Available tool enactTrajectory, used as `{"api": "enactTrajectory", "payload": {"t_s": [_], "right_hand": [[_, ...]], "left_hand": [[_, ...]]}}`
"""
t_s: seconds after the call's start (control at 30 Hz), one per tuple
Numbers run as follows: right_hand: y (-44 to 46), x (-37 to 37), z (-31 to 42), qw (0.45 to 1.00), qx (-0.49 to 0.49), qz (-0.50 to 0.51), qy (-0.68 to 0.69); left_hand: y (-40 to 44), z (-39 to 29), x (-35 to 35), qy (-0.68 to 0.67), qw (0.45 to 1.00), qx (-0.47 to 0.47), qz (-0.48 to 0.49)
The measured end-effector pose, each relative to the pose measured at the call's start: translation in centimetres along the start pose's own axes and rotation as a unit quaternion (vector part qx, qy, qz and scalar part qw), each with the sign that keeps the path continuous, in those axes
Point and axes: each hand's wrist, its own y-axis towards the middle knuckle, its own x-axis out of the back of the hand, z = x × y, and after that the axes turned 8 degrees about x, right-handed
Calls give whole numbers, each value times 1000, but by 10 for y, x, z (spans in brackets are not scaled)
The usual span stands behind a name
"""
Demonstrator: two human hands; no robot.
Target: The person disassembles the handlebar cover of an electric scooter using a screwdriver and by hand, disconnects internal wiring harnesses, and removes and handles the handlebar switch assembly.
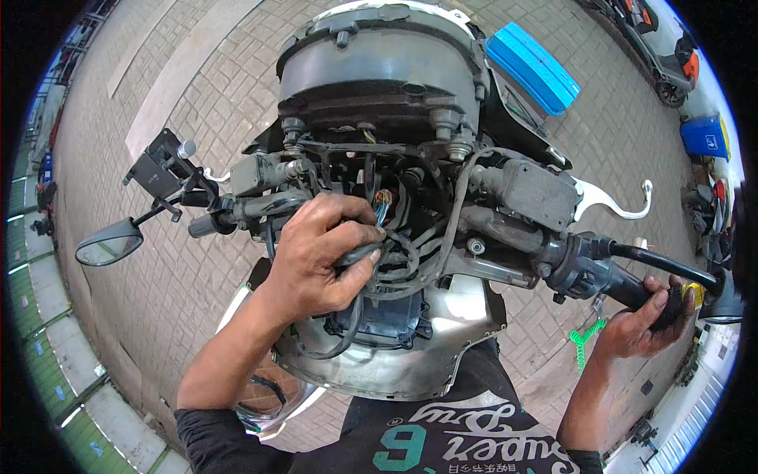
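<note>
At frame centre, wire bundle [381, 215] is pinched in left hand [320, 253], hemmed in by dark cables [407, 257] and handlebar parts. Toward right edge, black-and-yellow object [692, 299] is clasped by right hand [643, 325], just beside end of handlebar grip [625, 284]; more room is had there. Wide paving [213, 103] is seen at upper left, blue box [533, 67] at upper right.

Open space between left hand [320, 257] and thick cable [459, 207], above wiring [401, 254]
</note>
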Motion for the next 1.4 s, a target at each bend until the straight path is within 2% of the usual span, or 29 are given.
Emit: {"api": "enactTrajectory", "payload": {"t_s": [0.17, 0.3, 0.4, 0.5, 0.6, 0.7, 0.83, 1.03, 1.07, 1.17, 1.3, 1.33, 1.4], "right_hand": [[1, 1, 0, 999, -3, 3, -39], [1, -3, 1, 1000, -2, -7, -28], [2, -1, -1, 1000, -4, -4, -15], [3, -1, -2, 1000, -1, -1, -14], [3, 0, -5, 1000, 3, -4, -11], [1, -1, -4, 1000, -3, -9, -8], [-2, 0, -7, 1000, 7, -22, -5], [2, -2, -5, 1000, -11, -21, 13], [2, 0, -5, 1000, -11, -11, 10], [4, 2, -6, 1000, -1, 9, -3], [3, 2, -7, 1000, 6, 6, -16], [3, 3, -8, 1000, 5, 4, -14], [0, 4, -5, 999, -31, -8, -26]], "left_hand": [[4, 2, 2, -16, 999, -33, 18], [7, -4, 7, 27, 998, -30, 49], [11, -19, 12, 69, 986, 51, 139], [13, -30, 14, 148, 976, 36, 153], [10, -28, 16, 143, 977, 43, 151], [2, -14, 10, -73, 983, 138, 100], [6, -8, 14, -91, 980, 136, 117], [31, 4, 30, -215, 935, 205, 195], [33, 4, 27, -228, 920, 258, 188], [41, -10, 30, -137, 941, 224, 212], [36, -5, 27, -48, 967, 122, 217], [33, -6, 24, -65, 969, 138, 195], [30, -4, 22, -56, 974, 102, 193]]}}
